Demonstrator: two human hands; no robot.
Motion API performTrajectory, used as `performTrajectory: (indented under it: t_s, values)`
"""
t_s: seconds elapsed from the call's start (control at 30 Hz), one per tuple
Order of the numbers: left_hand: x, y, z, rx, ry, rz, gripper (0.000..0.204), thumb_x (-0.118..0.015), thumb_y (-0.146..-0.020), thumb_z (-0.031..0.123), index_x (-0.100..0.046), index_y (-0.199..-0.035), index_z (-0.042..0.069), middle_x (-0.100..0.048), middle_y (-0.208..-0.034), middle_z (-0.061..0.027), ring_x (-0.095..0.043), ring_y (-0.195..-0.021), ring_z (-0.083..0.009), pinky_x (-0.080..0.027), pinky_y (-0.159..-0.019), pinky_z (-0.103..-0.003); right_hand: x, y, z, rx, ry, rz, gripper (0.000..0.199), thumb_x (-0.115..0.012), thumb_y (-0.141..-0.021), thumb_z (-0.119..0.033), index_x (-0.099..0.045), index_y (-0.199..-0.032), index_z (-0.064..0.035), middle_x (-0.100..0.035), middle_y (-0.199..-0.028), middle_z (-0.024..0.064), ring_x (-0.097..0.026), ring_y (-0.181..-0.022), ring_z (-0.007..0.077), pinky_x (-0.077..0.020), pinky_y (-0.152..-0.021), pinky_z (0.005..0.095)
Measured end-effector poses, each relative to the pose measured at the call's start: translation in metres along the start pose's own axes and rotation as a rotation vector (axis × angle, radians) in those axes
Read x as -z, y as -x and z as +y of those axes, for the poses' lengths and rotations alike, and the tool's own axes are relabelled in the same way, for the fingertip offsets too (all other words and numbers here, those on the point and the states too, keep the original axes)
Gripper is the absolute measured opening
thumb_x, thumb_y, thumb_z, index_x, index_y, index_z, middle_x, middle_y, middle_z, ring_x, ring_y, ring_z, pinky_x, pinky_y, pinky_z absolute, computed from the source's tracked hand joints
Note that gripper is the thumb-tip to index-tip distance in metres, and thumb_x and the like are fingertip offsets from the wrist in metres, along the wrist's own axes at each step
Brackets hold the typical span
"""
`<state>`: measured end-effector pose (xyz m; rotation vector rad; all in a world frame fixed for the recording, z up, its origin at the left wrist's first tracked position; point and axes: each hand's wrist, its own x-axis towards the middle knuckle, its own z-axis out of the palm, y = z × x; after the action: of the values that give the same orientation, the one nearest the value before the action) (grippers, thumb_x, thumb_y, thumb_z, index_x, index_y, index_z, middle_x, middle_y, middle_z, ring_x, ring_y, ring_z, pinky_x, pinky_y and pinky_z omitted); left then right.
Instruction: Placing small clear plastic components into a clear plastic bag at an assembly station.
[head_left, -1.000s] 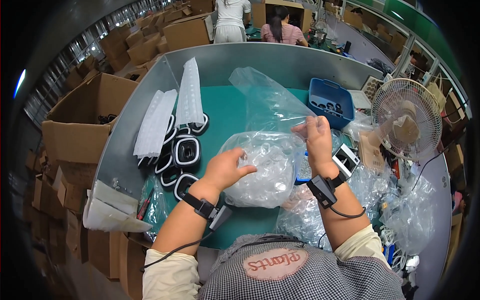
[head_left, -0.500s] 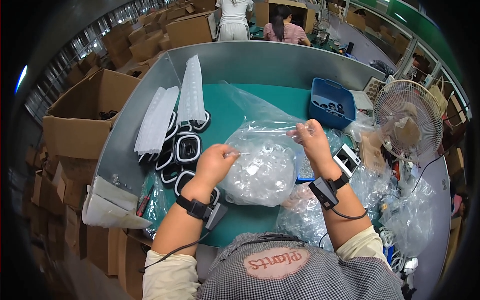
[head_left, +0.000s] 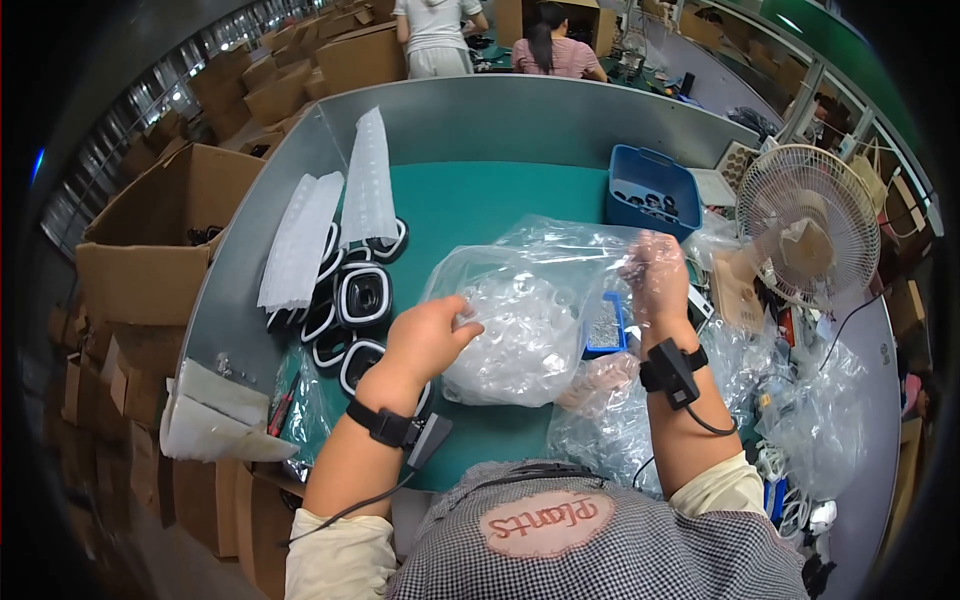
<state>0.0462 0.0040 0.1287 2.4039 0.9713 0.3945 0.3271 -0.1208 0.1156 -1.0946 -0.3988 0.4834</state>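
Observation:
A clear plastic bag (head_left: 520, 345) filled with small translucent parts rests on the green tabletop in front of me. At its left side is my left hand (head_left: 425, 340), fingers curled in against the film and thumb toward the bag. My right hand (head_left: 660, 280), somewhat smeared by motion, holds the loose upper film, which stretches across to it from the filled part. Just left of my right wrist stands a small blue tray (head_left: 605, 350) of tiny metallic pieces, partly behind the film. Both wrists carry strapped devices.
Black parts with white rims (head_left: 364, 295) lie at the left beside white ribbed sheets (head_left: 300, 240). A blue bin (head_left: 652, 195) of dark parts stands back right, near a fan (head_left: 808, 225). More plastic bags (head_left: 600, 425) lie at right. Grey panels border the table; people work beyond.
My right hand has moved right and slightly down, drawing the bag's loose film with it. The film at the back has come down. My left hand has shifted slightly down beside the bag.

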Motion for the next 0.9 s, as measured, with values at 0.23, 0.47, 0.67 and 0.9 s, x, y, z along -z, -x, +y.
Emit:
performTrajectory:
  t_s: [0.23, 0.47, 0.67, 0.9]
  values:
    - [0.002, 0.02, -0.003, 0.021, 0.412, 0.112, 0.014, -0.07, -0.084, 0.011, -0.067, -0.094, 0.002, -0.063, -0.074, -0.0047, -0.056, -0.064, -0.0109, -0.045, -0.06, -0.025, 0.216, -0.007, 0.013, 0.351, 0.518, 0.323, 0.018, -0.063, -0.092, -0.016, -0.056, -0.103, -0.0042, -0.053, -0.073, 0.0022, -0.05, -0.06, 0.0096, -0.0401, -0.048, 0.0244]
    - [-0.007, 0.056, 0.037, -0.132, 0.23, 0.056, 0.013, -0.07, -0.08, 0.009, -0.067, -0.091, 0.002, -0.065, -0.076, -0.0089, -0.061, -0.064, -0.0177, -0.047, -0.06, -0.028, 0.429, 0.118, 0.064, -0.099, 1.42, 0.458, 0.023, -0.063, -0.082, -0.021, -0.066, -0.095, -0.0018, -0.066, -0.094, 0.021, -0.063, -0.088, 0.0354, -0.0493, -0.079, 0.0424]
    - [-0.036, 0.05, 0.085, -0.496, 0.201, -0.358, 0.023, -0.076, -0.076, 0.014, -0.069, -0.095, 0.005, -0.065, -0.079, -0.0101, -0.062, -0.065, -0.023, -0.048, -0.06, -0.032, 0.565, 0.229, 0.128, -0.434, 1.774, 0.526, 0.024, -0.056, -0.088, -0.022, -0.067, -0.089, -0.0009, -0.067, -0.094, 0.0196, -0.062, -0.089, 0.0392, -0.0479, -0.077, 0.0496]
    - [-0.114, 0.033, 0.089, -0.182, 0.179, -0.797, 0.034, -0.071, -0.084, 0.02, -0.063, -0.114, 0.006, -0.065, -0.091, -0.0086, -0.063, -0.082, -0.0206, -0.051, -0.074, -0.032, 0.415, 0.177, 0.07, -0.096, 1.141, 0.772, 0.09, -0.082, -0.072, -0.038, -0.039, -0.137, 0.0071, -0.048, -0.132, 0.0279, -0.047, -0.123, 0.0382, -0.0371, -0.105, 0.0419]
